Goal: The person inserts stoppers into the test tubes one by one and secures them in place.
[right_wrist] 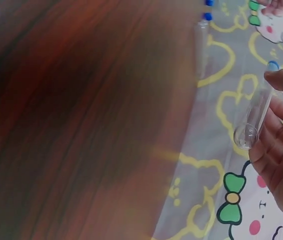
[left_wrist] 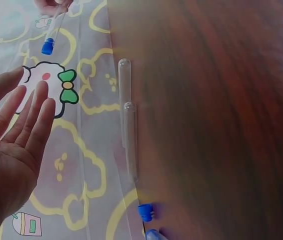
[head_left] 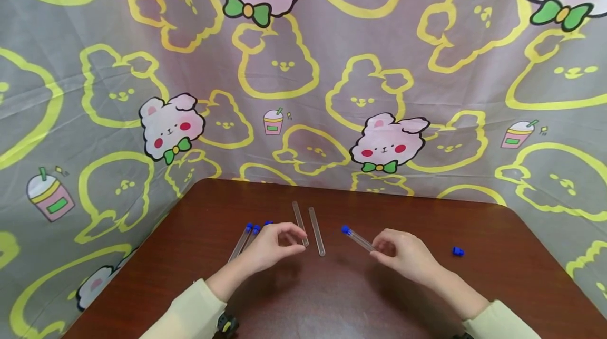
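Right hand (head_left: 408, 254): fingers curled round a capped test tube (head_left: 359, 240), pinched near its rounded bottom, blue cap pointing up and away toward the backdrop. Tube held clear of the table (head_left: 332, 297), tilted, cap end toward the middle.

Left hand (head_left: 272, 247): holding nothing. From the wrist view, fingers (left_wrist: 29, 120) straight and relaxed, palm open; from the head view, fingertips lightly curled just beside the two uncapped tubes (head_left: 308, 228). Contact with the nearer of them possible but not certain, since the hand covers that end.

Two uncapped tubes lying side by side near the table's middle, close together, open ends presumably toward the person. Capped tubes (head_left: 246, 239) lying in a group to the left, partly behind the left hand; count unclear. One loose blue cap (head_left: 457, 251) well apart on the right.

Judgement on handling: best to keep the pinch low and light on the glass and bring the tube down nearly flat beside the capped group, releasing only once the full length rests on the wood. Round glass on a smooth top likely to roll; worth steadying with the free hand.
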### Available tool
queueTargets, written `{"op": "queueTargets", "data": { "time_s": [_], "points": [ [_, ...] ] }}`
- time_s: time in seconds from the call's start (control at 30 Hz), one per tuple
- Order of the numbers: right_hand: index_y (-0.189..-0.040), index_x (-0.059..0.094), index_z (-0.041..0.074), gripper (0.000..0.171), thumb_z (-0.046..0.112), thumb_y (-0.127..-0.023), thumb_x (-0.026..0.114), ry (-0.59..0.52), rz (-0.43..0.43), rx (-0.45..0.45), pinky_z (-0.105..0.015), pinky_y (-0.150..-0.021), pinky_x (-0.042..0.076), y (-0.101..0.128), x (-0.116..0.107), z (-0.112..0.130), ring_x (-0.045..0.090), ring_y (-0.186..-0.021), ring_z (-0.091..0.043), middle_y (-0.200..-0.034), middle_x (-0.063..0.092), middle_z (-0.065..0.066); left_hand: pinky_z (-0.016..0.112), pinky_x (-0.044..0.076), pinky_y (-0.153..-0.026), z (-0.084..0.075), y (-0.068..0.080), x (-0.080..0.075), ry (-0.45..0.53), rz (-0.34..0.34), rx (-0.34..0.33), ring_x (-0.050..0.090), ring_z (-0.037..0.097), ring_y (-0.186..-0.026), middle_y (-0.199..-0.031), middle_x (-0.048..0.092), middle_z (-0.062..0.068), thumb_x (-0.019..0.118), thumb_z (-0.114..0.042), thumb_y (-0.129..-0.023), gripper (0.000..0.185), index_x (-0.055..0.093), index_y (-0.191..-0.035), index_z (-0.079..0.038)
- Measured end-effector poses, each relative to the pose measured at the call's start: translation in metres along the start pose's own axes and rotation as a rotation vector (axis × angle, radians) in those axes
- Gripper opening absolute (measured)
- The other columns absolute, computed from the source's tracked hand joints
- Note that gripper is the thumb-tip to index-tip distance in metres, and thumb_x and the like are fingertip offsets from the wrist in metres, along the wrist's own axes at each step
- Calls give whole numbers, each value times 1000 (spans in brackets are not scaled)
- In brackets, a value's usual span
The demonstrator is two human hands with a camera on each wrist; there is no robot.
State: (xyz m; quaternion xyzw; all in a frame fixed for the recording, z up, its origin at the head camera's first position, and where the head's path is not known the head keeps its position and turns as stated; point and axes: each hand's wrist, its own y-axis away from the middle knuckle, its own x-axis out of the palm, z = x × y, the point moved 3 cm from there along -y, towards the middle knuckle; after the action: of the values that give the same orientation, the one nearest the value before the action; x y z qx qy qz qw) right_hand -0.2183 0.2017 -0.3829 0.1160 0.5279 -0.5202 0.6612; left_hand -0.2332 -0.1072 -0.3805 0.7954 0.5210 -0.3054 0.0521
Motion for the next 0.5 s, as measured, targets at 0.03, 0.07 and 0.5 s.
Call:
{"op": "queueTargets", "data": {
  "time_s": [0.03, 0.07, 0.5],
  "points": [
    [-85, 65, 23, 18, 18, -79, 82, 4, 11, 17, -24, -55, 44, 1, 0, -1, 51, -62, -1, -74, 56, 21, 28, 48, -67, 2, 1, 0, -3, 3, 1, 64, 12, -78, -95, 70, 7, 76, -9, -84, 19, 70, -102, -8],
    [-85, 65, 23, 18, 18, -79, 82, 10, 21, 30, -23, -55, 44, 2, -1, -3, 50, -62, 0, -73, 56, 21, 28, 49, -67, 5, 2, 0, -7, 6, 3, 64, 10, -78, -95, 70, 7, 76, -11, -84, 19, 70, -102, -8],
    [-85, 65, 19, 15, 19, -82, 79, 9, 44, 110, -24, -54, 43, 4, -8, -27, 48, -60, 0, -71, 55, 16, 28, 49, -66, 11, 17, -3, -9, 27, 17, 64, 10, -77, -94, 69, 5, 77, -10, -83, 19, 69, -101, -9]
  ]
}}
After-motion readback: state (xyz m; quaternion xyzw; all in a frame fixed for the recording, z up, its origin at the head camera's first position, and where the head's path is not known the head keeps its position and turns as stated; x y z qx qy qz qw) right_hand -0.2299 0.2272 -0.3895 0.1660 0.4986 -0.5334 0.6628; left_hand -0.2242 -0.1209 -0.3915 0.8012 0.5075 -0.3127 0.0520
